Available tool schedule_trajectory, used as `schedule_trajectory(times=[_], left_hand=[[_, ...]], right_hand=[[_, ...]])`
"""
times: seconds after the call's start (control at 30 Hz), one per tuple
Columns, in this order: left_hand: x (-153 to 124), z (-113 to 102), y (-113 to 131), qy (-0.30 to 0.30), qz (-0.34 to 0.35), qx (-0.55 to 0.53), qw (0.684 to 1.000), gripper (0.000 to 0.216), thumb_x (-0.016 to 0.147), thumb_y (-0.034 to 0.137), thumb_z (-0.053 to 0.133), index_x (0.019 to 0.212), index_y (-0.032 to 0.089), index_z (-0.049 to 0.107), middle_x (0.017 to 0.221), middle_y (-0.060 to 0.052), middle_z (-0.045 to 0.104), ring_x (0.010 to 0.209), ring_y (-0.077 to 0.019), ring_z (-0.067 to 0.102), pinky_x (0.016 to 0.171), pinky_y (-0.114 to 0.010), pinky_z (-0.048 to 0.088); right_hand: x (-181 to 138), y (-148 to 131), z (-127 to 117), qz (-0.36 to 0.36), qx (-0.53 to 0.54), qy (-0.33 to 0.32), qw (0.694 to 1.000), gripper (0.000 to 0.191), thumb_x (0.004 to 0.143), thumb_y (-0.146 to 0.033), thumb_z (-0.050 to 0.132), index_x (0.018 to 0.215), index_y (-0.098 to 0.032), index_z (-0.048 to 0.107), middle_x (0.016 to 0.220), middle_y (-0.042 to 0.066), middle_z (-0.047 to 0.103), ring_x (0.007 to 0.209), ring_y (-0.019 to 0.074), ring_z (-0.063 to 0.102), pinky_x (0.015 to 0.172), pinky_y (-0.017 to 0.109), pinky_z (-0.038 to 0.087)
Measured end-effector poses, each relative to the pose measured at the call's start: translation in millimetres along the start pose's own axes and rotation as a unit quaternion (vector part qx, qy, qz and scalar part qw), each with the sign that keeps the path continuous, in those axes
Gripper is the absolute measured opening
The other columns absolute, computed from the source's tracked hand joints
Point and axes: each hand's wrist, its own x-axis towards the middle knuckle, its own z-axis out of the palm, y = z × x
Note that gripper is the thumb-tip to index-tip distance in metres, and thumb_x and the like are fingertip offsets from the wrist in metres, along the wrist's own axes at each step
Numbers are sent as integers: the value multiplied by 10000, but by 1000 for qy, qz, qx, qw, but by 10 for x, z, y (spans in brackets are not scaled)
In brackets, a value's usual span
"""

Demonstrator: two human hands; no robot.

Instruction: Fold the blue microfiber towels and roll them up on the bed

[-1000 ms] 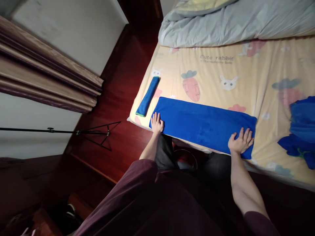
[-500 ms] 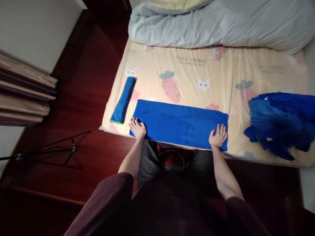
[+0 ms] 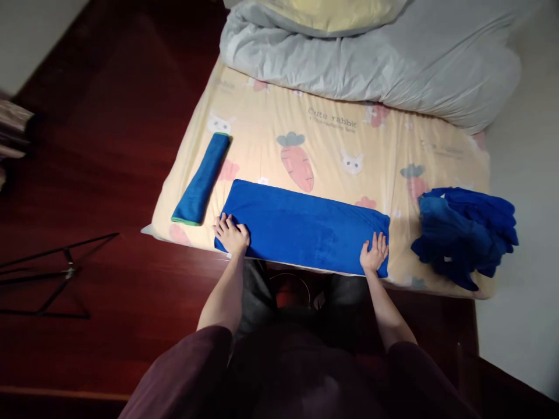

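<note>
A blue towel (image 3: pixel 301 224), folded into a long flat rectangle, lies along the near edge of the bed. My left hand (image 3: pixel 232 234) rests flat on its left end with the fingers spread. On the right end lies my right hand (image 3: pixel 374 252), palm down and fingers apart. Left of this towel is a narrow folded blue towel (image 3: pixel 201 180) with green edging, set at a slant. A crumpled heap of blue cloths (image 3: pixel 467 233) sits on the right part of the bed.
The bed (image 3: pixel 375 137) wears a yellow sheet printed with carrots and rabbits. A grey quilt (image 3: pixel 349 67) is bunched across its far side, with a yellow pillow or cover on top. A black tripod (image 3: pixel 67 272) stands on the dark red floor at left, and a wall is at right.
The view has turned and shifted, so the bed and cloth heap sit differently in frame. Both hands stay pressed on the flat towel's ends, which looks the same.
</note>
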Motion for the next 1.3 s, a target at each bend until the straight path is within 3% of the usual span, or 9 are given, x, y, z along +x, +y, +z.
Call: schedule_trajectory(times=[0.1,0.17,0.3,0.4,0.47,0.53,0.7,0.9,1.3], left_hand=[[3,-17,2,-4,-2,1,1000,537,926,221,444,1442,110,546,1606,-181,445,1575,-336,252,1311,-608,98],[7,-18,-4,-8,-2,4,1000,546,923,212,445,1450,108,541,1612,-179,441,1577,-336,250,1314,-599,92],[7,-15,-10,-21,-7,-7,1000,585,905,196,439,1477,99,507,1642,-185,390,1597,-341,192,1310,-607,100],[2,-19,-3,-13,-4,5,1000,561,914,208,431,1457,104,523,1624,-191,417,1587,-339,224,1310,-606,93],[1,-20,-1,-4,3,17,1000,535,923,221,429,1433,107,544,1604,-193,446,1572,-338,264,1311,-600,91],[1,-17,-3,3,7,22,1000,522,927,228,430,1421,110,553,1594,-192,459,1562,-338,283,1310,-598,99],[3,-12,-5,-6,-1,23,1000,534,925,235,417,1431,114,538,1601,-195,441,1574,-337,255,1305,-606,123],[-4,-37,30,-9,-3,13,1000,561,911,244,417,1448,115,520,1602,-197,430,1576,-350,235,1287,-621,177],[-7,-28,12,16,23,49,998,527,901,246,432,1398,123,554,1556,-195,490,1534,-347,324,1289,-589,181]], right_hand=[[-29,-152,-71,21,34,5,999,580,987,-315,326,1481,-139,572,1577,196,495,1524,315,374,1229,620,271],[-114,-473,-103,11,69,-6,998,555,992,-309,322,1428,-136,619,1561,189,517,1535,323,351,1242,637,231],[-385,-1640,-52,-150,165,-107,969,468,1030,-328,350,1314,-215,705,1540,95,560,1542,277,347,1294,583,165],[-495,-2541,76,-231,213,-166,935,478,1052,-347,376,1460,-242,601,1635,52,448,1567,255,306,1313,562,137],[-481,-2911,165,-240,217,-192,926,510,1063,-363,390,1533,-215,522,1685,67,359,1592,260,250,1319,566,99],[-416,-3038,233,-255,212,-213,919,542,1067,-383,410,1577,-206,461,1716,70,284,1609,267,195,1321,570,53],[-148,-2641,269,-287,194,-216,913,557,1083,-419,397,1608,-234,411,1726,39,263,1614,231,180,1332,520,47],[228,-1954,232,-207,149,-176,951,589,1085,-425,357,1632,-205,367,1731,65,248,1622,238,141,1325,530,48],[643,-956,208,-101,71,-126,984,615,1082,-434,308,1642,-183,343,1736,82,230,1618,250,135,1310,538,84]])
